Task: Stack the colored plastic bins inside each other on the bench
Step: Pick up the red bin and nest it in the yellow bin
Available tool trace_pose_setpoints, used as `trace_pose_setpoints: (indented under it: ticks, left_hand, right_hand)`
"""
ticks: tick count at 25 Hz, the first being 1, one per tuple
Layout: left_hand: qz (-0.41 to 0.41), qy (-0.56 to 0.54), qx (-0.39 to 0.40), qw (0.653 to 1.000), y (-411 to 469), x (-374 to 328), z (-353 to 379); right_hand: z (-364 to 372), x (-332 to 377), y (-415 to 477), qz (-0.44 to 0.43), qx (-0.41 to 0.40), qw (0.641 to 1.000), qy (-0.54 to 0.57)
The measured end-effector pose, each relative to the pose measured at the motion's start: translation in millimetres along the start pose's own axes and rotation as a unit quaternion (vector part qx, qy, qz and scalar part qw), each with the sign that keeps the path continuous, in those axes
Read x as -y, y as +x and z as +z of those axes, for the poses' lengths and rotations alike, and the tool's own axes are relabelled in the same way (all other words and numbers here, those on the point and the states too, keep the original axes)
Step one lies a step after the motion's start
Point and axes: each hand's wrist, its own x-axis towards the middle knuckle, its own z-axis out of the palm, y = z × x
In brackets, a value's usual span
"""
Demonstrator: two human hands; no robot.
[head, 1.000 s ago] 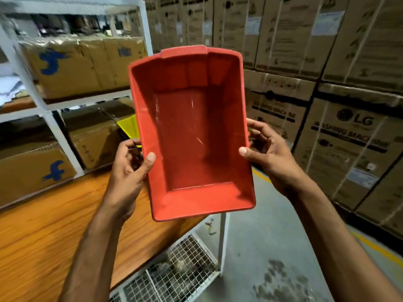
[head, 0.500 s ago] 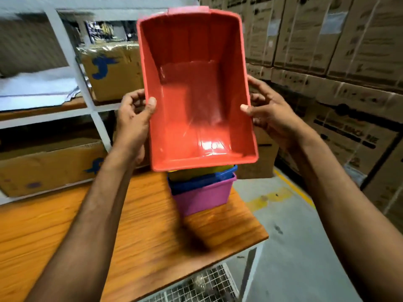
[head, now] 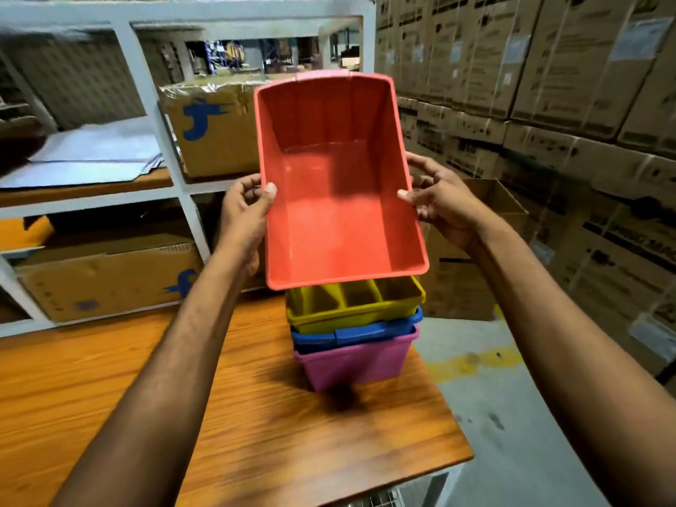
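I hold an empty red bin (head: 336, 199) in the air, tilted with its open side toward me. My left hand (head: 245, 210) grips its left rim and my right hand (head: 439, 199) grips its right rim. Just below its near edge, a nested stack stands on the wooden bench (head: 183, 415) near the right end: a yellow bin (head: 351, 305) on top, inside a blue bin (head: 362, 333), inside a pink bin (head: 355, 364). The red bin hides the far part of the stack.
A white metal rack (head: 153, 115) with taped cardboard boxes (head: 106, 279) stands behind the bench. Tall stacked cartons (head: 548, 86) line the right side across a concrete aisle (head: 504, 415). An open carton (head: 468, 279) sits on the floor by the bench's end.
The red bin has come down and tilted flatter, closing in over the stack. More of the yellow, blue and pink bins now shows beneath it.
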Motion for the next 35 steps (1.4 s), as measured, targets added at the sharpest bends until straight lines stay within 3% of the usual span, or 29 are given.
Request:
trace_pose_setpoints:
  ticks: [5,16,23,25,27,30,33,35]
  left_hand:
    - [-0.048,0.009,-0.036,0.998,2.4,12.8,2.8]
    - [-0.134,0.062,-0.089,0.985,-9.3,24.0,4.3]
    - [-0.032,0.063,-0.081,0.994,-8.0,-14.0,-3.4]
    - [0.065,0.138,-0.103,0.983,-9.6,-29.5,-5.6]
    - [0.224,0.262,-0.100,0.933,-14.8,-49.9,-1.3]
    - [0.399,0.432,-0.021,0.808,-16.0,-88.4,18.0]
    - [0.447,0.579,0.036,0.681,2.8,-126.7,34.5]
    - [0.453,0.626,0.058,0.632,18.1,-139.1,35.0]
  right_hand:
    - [-8.3,-16.5,26.8,0.042,0.033,0.999,0.000]
    - [-3.1,-26.5,24.7,0.131,0.015,0.991,0.006]
    - [7.4,22.7,8.9,0.045,0.014,0.997,0.065]
    - [12.8,36.1,4.7,0.004,0.025,0.998,0.056]
    - [19.0,45.5,2.2,-0.029,0.054,0.998,0.022]
    - [33.7,54.4,1.0,-0.071,0.077,0.992,-0.067]
    - [52.6,70.0,3.0,-0.113,0.084,0.978,-0.151]
    - [63.1,80.6,7.3,-0.145,0.092,0.965,-0.199]
